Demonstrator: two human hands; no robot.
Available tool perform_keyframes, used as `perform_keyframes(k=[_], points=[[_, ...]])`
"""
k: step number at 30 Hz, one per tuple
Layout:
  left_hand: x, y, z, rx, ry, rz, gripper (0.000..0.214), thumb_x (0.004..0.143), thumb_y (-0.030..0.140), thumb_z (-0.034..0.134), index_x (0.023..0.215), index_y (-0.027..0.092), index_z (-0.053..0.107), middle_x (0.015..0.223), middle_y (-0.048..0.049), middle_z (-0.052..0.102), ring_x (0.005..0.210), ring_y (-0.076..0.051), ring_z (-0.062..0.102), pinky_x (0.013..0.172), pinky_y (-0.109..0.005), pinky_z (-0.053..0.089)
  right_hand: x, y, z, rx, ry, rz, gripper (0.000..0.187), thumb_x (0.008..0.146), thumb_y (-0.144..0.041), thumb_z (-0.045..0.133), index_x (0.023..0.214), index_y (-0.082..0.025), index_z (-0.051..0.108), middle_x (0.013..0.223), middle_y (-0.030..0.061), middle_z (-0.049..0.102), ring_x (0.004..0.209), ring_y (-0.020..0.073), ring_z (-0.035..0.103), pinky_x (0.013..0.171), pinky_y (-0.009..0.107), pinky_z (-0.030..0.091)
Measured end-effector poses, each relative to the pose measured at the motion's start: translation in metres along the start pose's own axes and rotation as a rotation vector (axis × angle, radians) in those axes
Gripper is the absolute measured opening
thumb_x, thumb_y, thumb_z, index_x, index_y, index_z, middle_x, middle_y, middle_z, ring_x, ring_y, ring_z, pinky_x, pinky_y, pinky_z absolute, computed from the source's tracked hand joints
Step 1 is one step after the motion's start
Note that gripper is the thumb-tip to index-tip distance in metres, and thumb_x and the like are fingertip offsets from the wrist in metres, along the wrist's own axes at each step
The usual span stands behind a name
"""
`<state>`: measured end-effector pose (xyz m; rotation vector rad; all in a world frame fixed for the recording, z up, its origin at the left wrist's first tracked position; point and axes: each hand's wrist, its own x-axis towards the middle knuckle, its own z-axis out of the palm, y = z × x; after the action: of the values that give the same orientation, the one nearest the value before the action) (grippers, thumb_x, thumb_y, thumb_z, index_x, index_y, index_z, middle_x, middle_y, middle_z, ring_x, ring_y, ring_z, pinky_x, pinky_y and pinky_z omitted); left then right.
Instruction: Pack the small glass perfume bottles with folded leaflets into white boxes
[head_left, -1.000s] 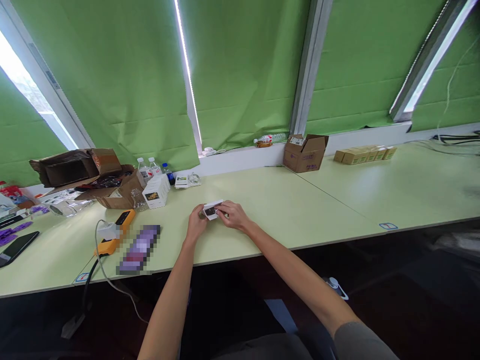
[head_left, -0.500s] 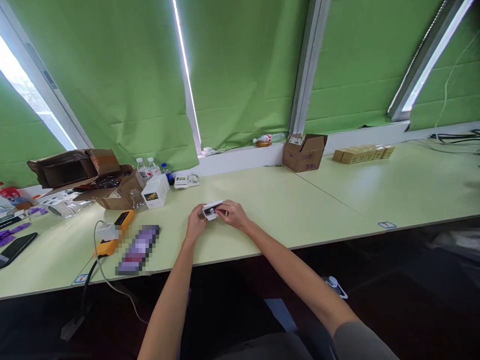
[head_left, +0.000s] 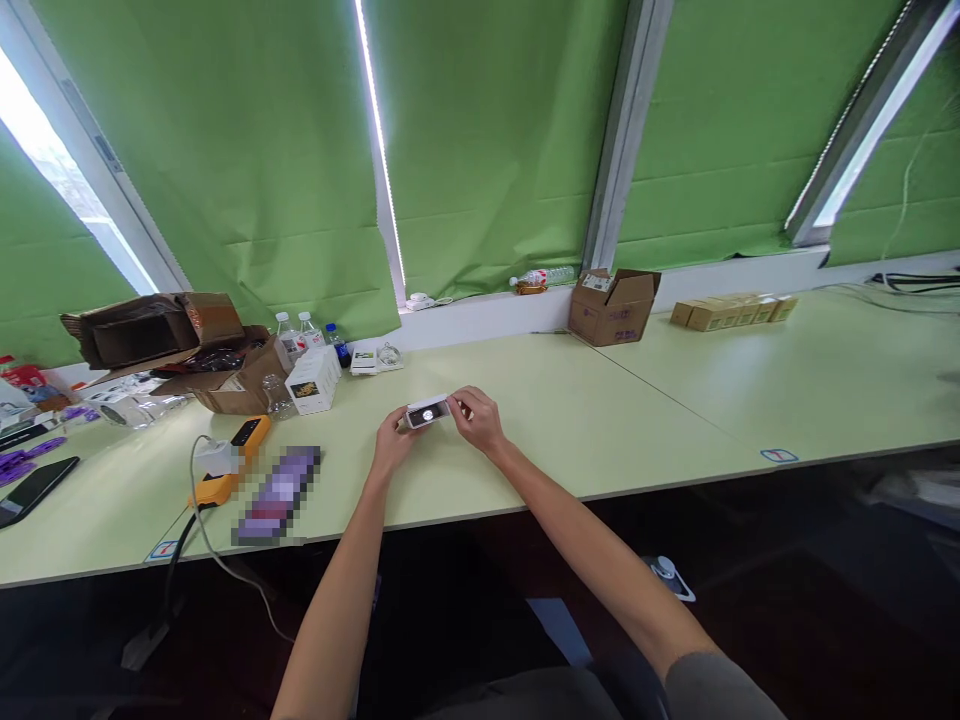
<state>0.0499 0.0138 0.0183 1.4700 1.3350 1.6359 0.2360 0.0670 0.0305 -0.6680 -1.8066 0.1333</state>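
Observation:
Above the near middle of the table, a small white box is tilted toward me, its dark inside and a bright round spot facing up. My left hand is closed around the box's left end. At the right end, the bent fingers of my right hand are closed at the box's edge; the fingertips partly hide what they pinch there.
Left of my hands lie a pixelated phone-like object and a yellow power strip with a white plug and cable. Behind stand white boxes, bottles and opened cartons. A brown carton and small yellowish boxes sit far right.
My right hand has moved from over the box's face to its right end, uncovering the dark inside with the bright spot. The left hand keeps its hold on the left end.

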Motion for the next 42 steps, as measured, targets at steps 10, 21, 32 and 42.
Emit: perform_keyframes(k=[10, 21, 32, 42], points=[[0.004, -0.001, -0.001, -0.127, -0.02, -0.128, 0.048, 0.065, 0.034, 0.077, 0.108, 0.017, 0.067, 0.116, -0.0126, 0.068, 0.107, -0.028, 0.062, 0.094, -0.043, 0.045, 0.002, -0.003, -0.004, 0.061, 0.011, 0.11, 0.021, 0.094, -0.034, 0.044, 0.094, -0.021, 0.061, 0.098, 0.0081, 0.063, 0.078, 0.016, 0.057, 0.055, 0.026, 0.048], [0.003, 0.006, -0.001, -0.269, -0.071, -0.205, 0.052, 0.061, 0.037, 0.079, 0.107, 0.016, 0.068, 0.119, -0.0139, 0.066, 0.115, -0.032, 0.058, 0.097, -0.046, 0.043, -0.001, 0.008, 0.006, 0.172, -0.253, 0.273, 0.046, 0.086, -0.047, 0.056, 0.124, -0.023, 0.051, 0.114, 0.0085, 0.064, 0.099, 0.0197, 0.06, 0.067, 0.029, 0.057], [0.0, 0.007, 0.0, -0.267, -0.086, -0.234, 0.056, 0.066, 0.046, 0.076, 0.111, 0.014, 0.063, 0.113, -0.0164, 0.067, 0.102, -0.029, 0.064, 0.086, -0.041, 0.05, -0.003, 0.02, 0.013, 0.149, -0.353, 0.324, 0.038, 0.081, -0.04, 0.064, 0.112, -0.018, 0.058, 0.097, 0.0074, 0.068, 0.087, 0.0178, 0.063, 0.068, 0.029, 0.052], [-0.001, 0.006, 0.001, -0.241, -0.085, -0.23, 0.056, 0.065, 0.047, 0.076, 0.108, 0.013, 0.064, 0.107, -0.0159, 0.069, 0.098, -0.029, 0.066, 0.087, -0.044, 0.049, -0.003, 0.018, 0.009, 0.136, -0.378, 0.331, 0.038, 0.082, -0.046, 0.063, 0.107, -0.018, 0.061, 0.089, 0.0051, 0.069, 0.073, 0.0148, 0.062, 0.065, 0.027, 0.049]])
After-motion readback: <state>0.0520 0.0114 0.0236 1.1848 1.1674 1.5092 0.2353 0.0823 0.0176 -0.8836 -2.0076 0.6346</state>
